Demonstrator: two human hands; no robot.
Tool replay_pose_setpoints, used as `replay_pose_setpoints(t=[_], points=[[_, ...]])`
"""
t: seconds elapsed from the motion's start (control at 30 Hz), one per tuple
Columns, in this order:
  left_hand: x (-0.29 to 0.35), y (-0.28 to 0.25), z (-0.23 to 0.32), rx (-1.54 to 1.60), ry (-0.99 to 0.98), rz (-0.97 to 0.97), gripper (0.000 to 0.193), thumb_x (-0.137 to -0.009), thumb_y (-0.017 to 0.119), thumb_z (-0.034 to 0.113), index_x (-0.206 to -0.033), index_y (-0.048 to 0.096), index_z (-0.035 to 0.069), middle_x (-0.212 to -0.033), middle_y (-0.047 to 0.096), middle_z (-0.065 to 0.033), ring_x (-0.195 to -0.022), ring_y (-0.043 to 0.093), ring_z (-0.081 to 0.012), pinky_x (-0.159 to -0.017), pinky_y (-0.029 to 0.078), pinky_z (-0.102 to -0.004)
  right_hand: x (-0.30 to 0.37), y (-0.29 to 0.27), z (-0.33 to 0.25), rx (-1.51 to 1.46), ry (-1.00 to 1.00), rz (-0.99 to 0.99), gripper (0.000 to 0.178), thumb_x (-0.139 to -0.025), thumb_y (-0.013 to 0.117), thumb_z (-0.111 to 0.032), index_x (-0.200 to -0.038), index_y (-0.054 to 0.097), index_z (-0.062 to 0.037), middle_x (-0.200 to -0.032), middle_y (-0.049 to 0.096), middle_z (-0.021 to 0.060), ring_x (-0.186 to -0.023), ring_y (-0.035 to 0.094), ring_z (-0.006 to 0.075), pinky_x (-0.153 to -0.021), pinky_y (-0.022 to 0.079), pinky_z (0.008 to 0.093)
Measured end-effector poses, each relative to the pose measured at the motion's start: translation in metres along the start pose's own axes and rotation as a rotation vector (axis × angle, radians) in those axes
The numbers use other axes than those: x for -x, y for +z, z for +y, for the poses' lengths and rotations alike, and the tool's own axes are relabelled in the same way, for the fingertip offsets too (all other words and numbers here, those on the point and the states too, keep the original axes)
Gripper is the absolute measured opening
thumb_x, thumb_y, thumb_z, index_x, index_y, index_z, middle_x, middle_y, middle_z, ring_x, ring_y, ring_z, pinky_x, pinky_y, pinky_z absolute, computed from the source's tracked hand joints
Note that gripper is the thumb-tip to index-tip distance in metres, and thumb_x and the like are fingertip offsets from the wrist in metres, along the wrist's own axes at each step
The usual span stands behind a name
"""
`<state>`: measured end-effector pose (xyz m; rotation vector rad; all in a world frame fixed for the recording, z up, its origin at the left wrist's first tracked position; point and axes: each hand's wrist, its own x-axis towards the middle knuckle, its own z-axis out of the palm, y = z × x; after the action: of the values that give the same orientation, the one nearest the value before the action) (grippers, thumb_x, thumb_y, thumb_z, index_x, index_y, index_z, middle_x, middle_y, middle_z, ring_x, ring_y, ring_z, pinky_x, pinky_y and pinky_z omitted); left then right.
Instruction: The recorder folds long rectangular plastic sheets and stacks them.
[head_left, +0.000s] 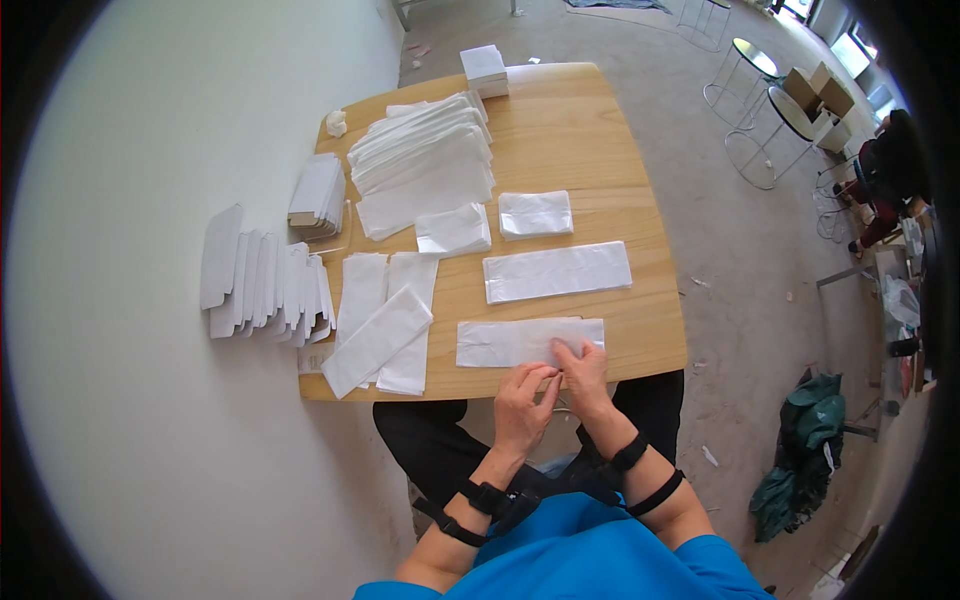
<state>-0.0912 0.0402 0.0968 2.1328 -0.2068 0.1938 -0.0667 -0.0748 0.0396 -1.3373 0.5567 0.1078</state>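
A flat white sleeve [490,344], thin like a bag, lies crosswise at the table's near edge. My right hand [586,374] is closed over its right part, with thumb and fingertips pinched together on the sleeve's surface. Just left of it, my left hand [524,405] is at the sleeve's lower edge. Its fingertips are pressed together close to the right hand's fingers, and whatever is between them is too small to make out. Beyond the hands lies another long white sleeve stack [558,272]. Farther still is a shorter folded white stack [536,214].
Long white sleeves [378,342] overlap on the wooden table [655,330], left of my hands. Behind them are a large fanned white pile [425,165], flattened white cartons [265,280] by the wall and a small white stack [485,66]. Stools [790,112] and a seated person are at right.
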Motion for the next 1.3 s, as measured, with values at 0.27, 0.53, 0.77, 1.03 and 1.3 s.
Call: replay_pose_setpoints(t=[0.27,0.53,0.77,1.03,1.3], points=[[-0.01,-0.019,-0.061,-0.433,0.148,-0.27,0.08,-0.085,0.066,0.035,-0.146,0.025,0.003,-0.153,0.025,-0.0117,-0.143,0.019,-0.0299,-0.117,0.012,-0.0473,-0.005,-0.087,-0.044,0.055,-0.115,0.022,0.021,-0.089,0.065,-0.013,-0.103,0.065,0.0019,-0.094,0.067,0.0032,-0.083,0.059,0.0095,-0.075,0.047,0.0253],[-0.011,-0.008,-0.085,-0.538,0.2,-0.48,0.084,-0.083,0.067,0.038,-0.148,0.024,0.005,-0.154,0.024,-0.01,-0.144,0.018,-0.0295,-0.117,0.009,-0.0492,-0.015,-0.112,-0.033,0.089,-0.115,0.052,0.021,-0.089,0.064,-0.013,-0.104,0.065,0.0022,-0.095,0.067,0.0027,-0.084,0.059,0.0092,-0.076,0.047,0.0248],[-0.007,-0.008,-0.09,-0.565,0.183,-0.481,0.082,-0.083,0.066,0.037,-0.148,0.025,0.006,-0.154,0.024,-0.0083,-0.144,0.017,-0.0284,-0.117,0.008,-0.051,-0.024,-0.125,-0.016,0.242,-0.046,0.189,0.022,-0.088,0.064,-0.015,-0.103,0.066,0.001,-0.09,0.067,0.0029,-0.08,0.06,0.0101,-0.072,0.048,0.0264],[-0.012,-0.011,-0.087,-0.544,0.22,-0.464,0.081,-0.083,0.067,0.035,-0.147,0.026,0.007,-0.155,0.024,-0.0068,-0.144,0.017,-0.0273,-0.117,0.008,-0.0503,-0.039,-0.146,0.002,0.396,-0.062,0.316,0.027,-0.084,0.063,-0.017,-0.1,0.065,0.0036,-0.087,0.068,0.0081,-0.08,0.062,0.0163,-0.073,0.049,0.0314],[-0.01,-0.009,-0.09,-0.582,0.259,-0.488,0.078,-0.081,0.068,0.034,-0.146,0.03,0.013,-0.155,0.024,-0.0025,-0.144,0.017,-0.0265,-0.117,0.007,-0.0522,-0.042,-0.145,0.003,0.472,-0.144,0.346,0.028,-0.083,0.063,-0.019,-0.1,0.065,0.0032,-0.087,0.069,0.0114,-0.08,0.064,0.0187,-0.073,0.049,0.0328]])
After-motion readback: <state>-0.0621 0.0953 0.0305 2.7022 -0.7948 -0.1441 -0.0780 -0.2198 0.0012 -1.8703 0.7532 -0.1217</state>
